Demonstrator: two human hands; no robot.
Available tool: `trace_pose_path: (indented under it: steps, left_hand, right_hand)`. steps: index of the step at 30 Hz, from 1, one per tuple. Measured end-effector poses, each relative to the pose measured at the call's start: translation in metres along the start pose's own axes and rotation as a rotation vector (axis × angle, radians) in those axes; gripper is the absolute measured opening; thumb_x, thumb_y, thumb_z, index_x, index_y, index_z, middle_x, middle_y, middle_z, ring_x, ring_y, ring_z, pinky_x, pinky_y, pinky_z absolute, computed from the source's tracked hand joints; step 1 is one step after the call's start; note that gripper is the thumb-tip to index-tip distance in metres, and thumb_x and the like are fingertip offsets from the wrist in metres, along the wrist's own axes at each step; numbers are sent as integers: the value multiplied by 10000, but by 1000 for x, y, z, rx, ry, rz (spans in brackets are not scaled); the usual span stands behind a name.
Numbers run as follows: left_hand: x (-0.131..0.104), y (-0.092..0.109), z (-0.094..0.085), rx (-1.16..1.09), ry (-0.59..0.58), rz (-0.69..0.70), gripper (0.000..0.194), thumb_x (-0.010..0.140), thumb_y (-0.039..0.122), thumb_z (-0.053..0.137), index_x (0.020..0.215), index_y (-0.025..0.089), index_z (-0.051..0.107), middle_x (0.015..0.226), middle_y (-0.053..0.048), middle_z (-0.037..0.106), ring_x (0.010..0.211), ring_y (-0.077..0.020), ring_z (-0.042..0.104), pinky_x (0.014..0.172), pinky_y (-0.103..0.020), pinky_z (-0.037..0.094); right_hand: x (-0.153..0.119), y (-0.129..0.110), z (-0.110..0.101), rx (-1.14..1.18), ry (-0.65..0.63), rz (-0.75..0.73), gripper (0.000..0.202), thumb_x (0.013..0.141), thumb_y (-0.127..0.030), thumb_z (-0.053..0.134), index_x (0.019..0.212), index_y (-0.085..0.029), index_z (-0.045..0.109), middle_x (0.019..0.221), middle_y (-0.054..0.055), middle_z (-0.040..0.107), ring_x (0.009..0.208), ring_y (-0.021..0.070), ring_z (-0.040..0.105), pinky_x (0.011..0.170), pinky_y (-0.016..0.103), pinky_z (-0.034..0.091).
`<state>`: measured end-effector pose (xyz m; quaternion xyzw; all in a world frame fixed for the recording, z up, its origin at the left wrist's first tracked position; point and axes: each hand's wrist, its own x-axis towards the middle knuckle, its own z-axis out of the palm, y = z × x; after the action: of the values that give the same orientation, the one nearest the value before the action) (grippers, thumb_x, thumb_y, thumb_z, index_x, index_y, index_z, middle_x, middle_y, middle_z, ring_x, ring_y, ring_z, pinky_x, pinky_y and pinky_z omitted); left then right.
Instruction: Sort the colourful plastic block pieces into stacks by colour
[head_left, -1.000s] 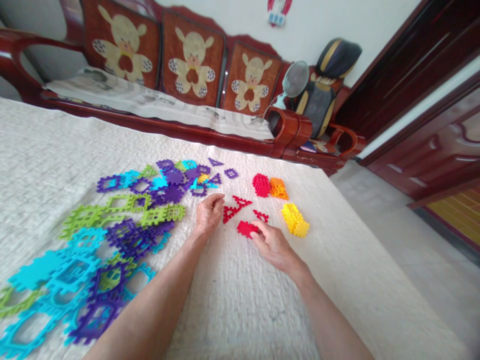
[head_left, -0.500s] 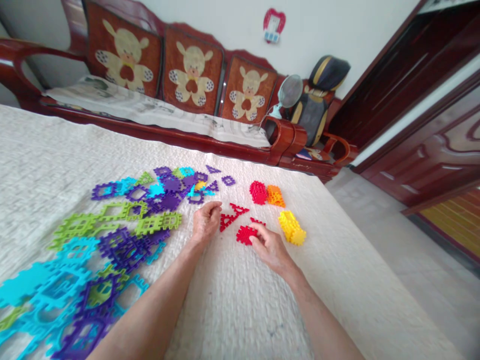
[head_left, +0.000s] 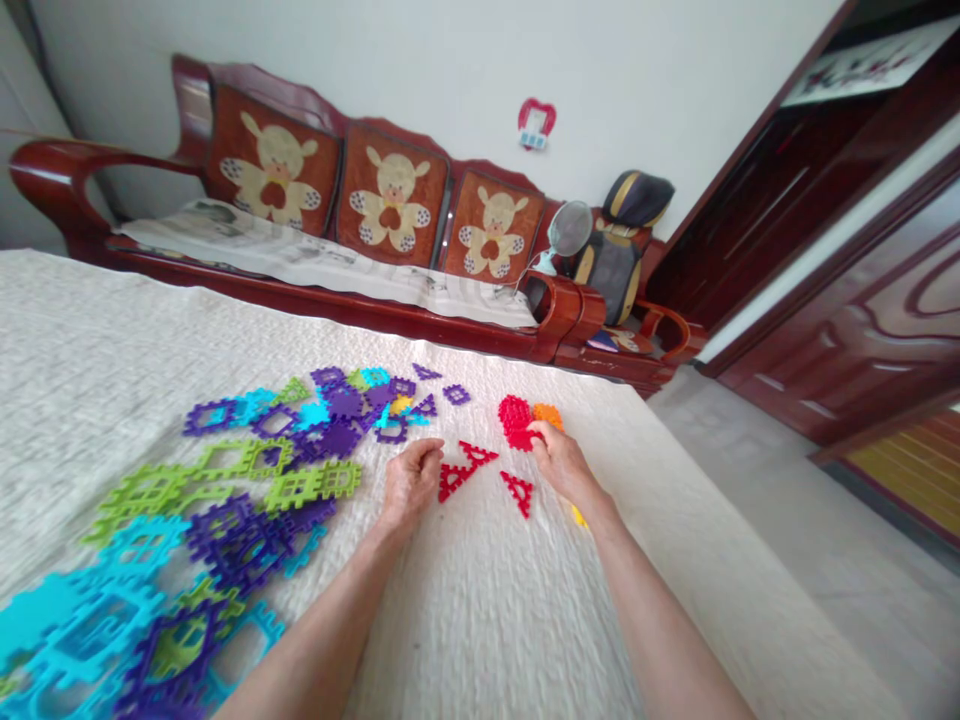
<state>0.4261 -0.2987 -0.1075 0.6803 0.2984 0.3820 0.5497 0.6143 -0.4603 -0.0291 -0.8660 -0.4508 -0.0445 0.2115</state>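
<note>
My right hand [head_left: 562, 460] pinches a flat red toothed building piece [head_left: 523, 437] against the near edge of the red stack [head_left: 514, 412]. The orange stack [head_left: 548, 413] beside it is partly covered by that hand, and only a bit of the yellow stack [head_left: 579, 516] shows past my wrist. Loosely curled, my left hand [head_left: 415, 478] rests on the cloth with no piece visible in it. Just right of its fingers lie two red triangle pieces [head_left: 477, 454], touching or nearly so. Another red triangle [head_left: 518, 492] lies apart, between my hands.
Purple, blue and green toothed pieces [head_left: 341, 438] spread over the far left of the cloth-covered table [head_left: 480, 620]. Green frames [head_left: 150, 487] and larger blue and purple pieces [head_left: 112, 620] lie nearer. Beyond the table stands a wooden sofa [head_left: 300, 300] with a fan [head_left: 570, 230].
My right hand has moved away from me to the red stack, carrying the red piece from beside the triangles. The triangle it had partly covered now shows fully. My left hand has stayed put.
</note>
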Motion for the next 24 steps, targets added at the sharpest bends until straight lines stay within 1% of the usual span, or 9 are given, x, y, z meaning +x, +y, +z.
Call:
trace_pose_path:
  steps: [4,6,11,14,16,17,19,21,24]
  left_hand:
    - [0,0,0,13,-4,9,271,796,318,520,929,186,716,770,-39,723,709,-167,658,701,-285,526]
    - [0,-1,0,3,-14,1,275,797,317,518,936,186,715,757,-38,719,699,-166,656,680,-279,528]
    - [0,-3,2,-18,0,-15,282,794,314,518,949,183,713,813,-52,726,729,-170,662,678,-282,538]
    - [0,-3,2,-32,10,-21,275,792,317,524,940,186,716,801,-51,725,747,-175,669,696,-287,544]
    - [1,-3,1,-36,19,-23,273,790,312,527,938,185,716,817,-52,728,751,-174,673,704,-289,546]
    - [1,-2,1,-34,21,-23,274,790,309,524,941,184,716,827,-53,729,748,-173,674,703,-291,546]
    - [1,-2,1,-27,25,-18,277,794,304,518,950,187,714,847,-55,731,742,-172,676,695,-292,545]
    - [2,-2,0,-26,35,-12,272,795,298,517,952,190,712,853,-57,731,748,-175,678,687,-293,545]
    - [2,-1,1,-28,68,-3,259,786,256,511,945,187,704,857,-60,729,786,-180,682,702,-295,547]
  right_hand:
    - [2,3,8,-46,-24,-9,286,871,-146,419,1066,-165,627,1052,89,682,974,180,609,882,303,448]
    - [2,4,11,-72,-14,-11,292,871,-140,421,1077,-155,628,1051,101,670,976,187,601,885,309,448]
    - [5,6,15,-132,62,-10,311,865,-145,432,1102,-145,634,1056,115,630,979,196,593,915,312,448]
    - [2,2,13,-127,174,-25,364,846,-145,442,1177,-143,593,1129,128,592,1037,218,576,946,343,448]
    - [-4,-3,10,-91,232,-36,385,850,-162,437,1211,-141,566,1156,137,577,1060,233,570,949,370,455]
    - [-9,-7,10,-58,235,-38,371,859,-176,428,1201,-144,568,1139,135,586,1051,235,576,941,378,463]
    - [-21,-15,11,17,196,-43,325,877,-213,423,1152,-156,585,1084,120,617,1017,231,592,922,385,479]
    - [-36,-22,18,76,146,-71,308,883,-252,445,1144,-165,583,1092,113,632,1046,232,588,940,399,475]
    - [-55,-29,37,123,131,-126,374,876,-282,472,1229,-174,532,1216,127,598,1165,244,537,1006,443,441]
